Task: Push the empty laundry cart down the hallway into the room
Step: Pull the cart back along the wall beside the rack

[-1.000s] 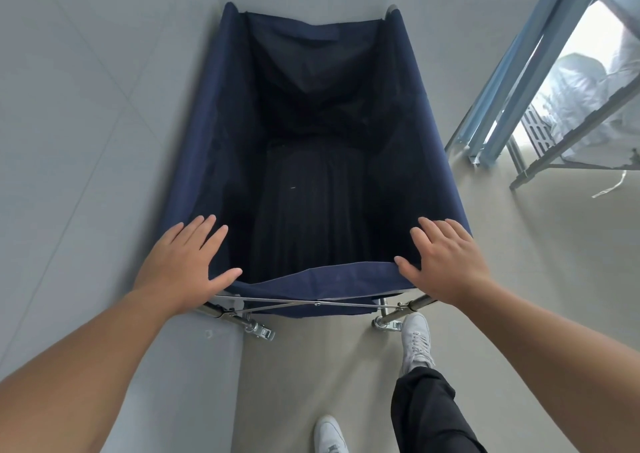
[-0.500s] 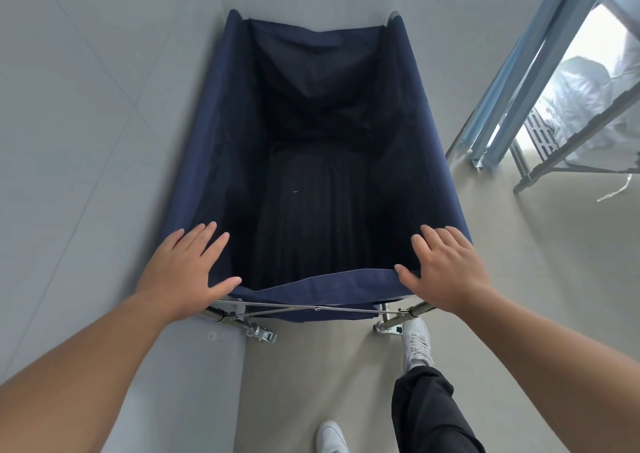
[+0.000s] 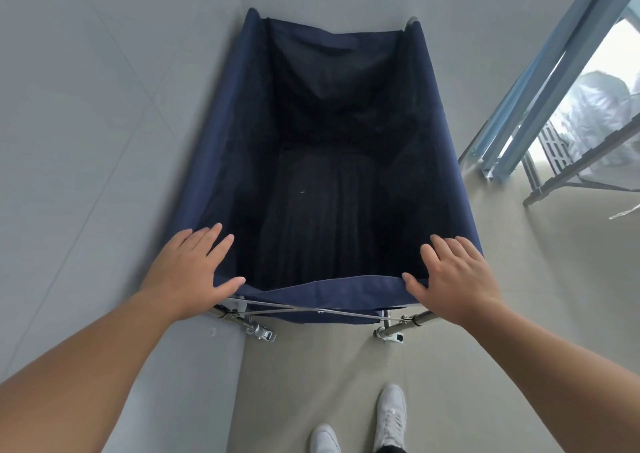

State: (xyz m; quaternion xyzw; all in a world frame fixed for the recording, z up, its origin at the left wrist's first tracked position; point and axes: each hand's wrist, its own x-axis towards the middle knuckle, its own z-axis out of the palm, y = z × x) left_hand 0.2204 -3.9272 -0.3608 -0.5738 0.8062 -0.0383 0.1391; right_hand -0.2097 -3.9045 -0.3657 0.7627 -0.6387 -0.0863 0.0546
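Feet now together; flat hands press navy fabric cart.

The laundry cart is standing upright on the floor, its deep navy fabric bag hanging open and empty from a metal frame. Its left side is running close along the wall, and small casters are showing under its near end.

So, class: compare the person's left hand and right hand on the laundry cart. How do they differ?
The left hand lies on the laundry cart corner beside the grey wall; the right hand lies on the corner towards the open floor. The left thumb points right, the right thumb left. Both lie flat, fingers spread, pressing on the blue rim rather than closing a grip.
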